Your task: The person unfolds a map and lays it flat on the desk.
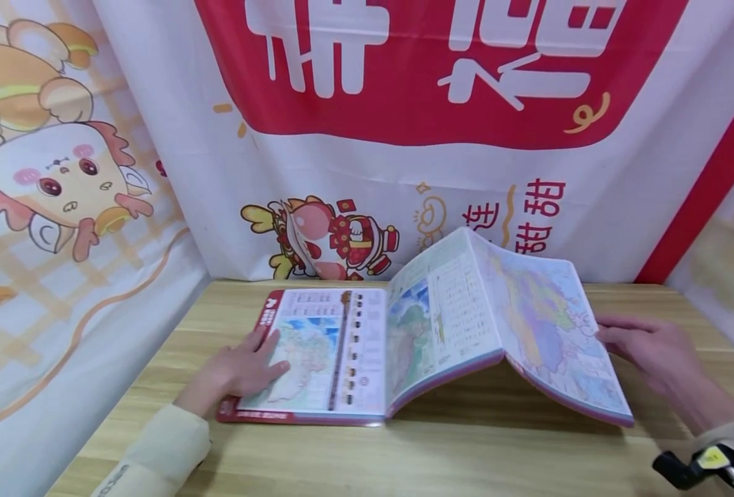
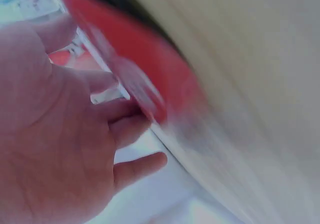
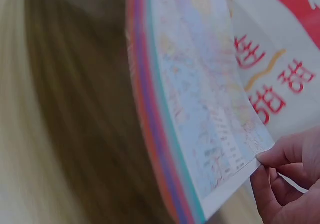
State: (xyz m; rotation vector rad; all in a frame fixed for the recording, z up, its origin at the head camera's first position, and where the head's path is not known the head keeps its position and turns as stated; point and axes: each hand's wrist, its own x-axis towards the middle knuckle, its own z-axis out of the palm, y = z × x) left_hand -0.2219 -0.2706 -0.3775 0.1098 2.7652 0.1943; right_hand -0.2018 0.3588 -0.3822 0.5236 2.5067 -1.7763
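Note:
A fold-out map booklet (image 1: 367, 345) lies on the table, its panels spread in a zigzag. The left panel is flat, with a red border and a printed map. The middle and right panels rise into folds, and the right one carries a large coloured map (image 3: 200, 99). On the left panel's outer edge rests my left hand (image 1: 242, 369), its fingers fairly straight. In the left wrist view, the fingers of that hand (image 2: 65, 119) touch the booklet's red edge. My right hand (image 1: 655, 352) pinches the right panel's outer edge between thumb and fingers, plain in the right wrist view (image 3: 290, 179).
The booklet stands on a wood-grain table (image 1: 441, 459). Behind it hangs a white cloth (image 1: 416, 166) with red lettering and cartoon figures, close to the raised fold. Another printed cloth (image 1: 50, 276) hangs on the left. A black device (image 1: 683, 469) sits at the right wrist.

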